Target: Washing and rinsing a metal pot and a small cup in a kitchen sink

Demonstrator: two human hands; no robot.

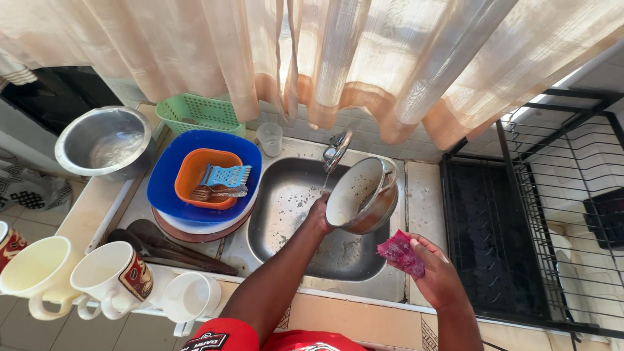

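Your left hand (318,214) was closed on the rim of a metal pot (361,195), holding it tilted on its side over the steel sink (286,201), its pale inner face turned toward you. The pot sat just under the tap (337,149), from which a thin stream of water fell beside the rim. Your right hand (437,273) hung over the near right edge of the sink, fingers curled around a pink scouring pad (402,253); the pad was near the pot but apart from it.

On the counter left of the sink stood a blue basin (162,185) resting on stacked plates, with an orange bowl (190,175) inside it holding a light blue grater (226,175) and some forks. A green basket (198,112) and a clear cup (270,138) stood behind, a large steel pot (104,143) further left. Three mugs (110,276) lay along the near edge. A black dish rack (520,227) stood to the right.
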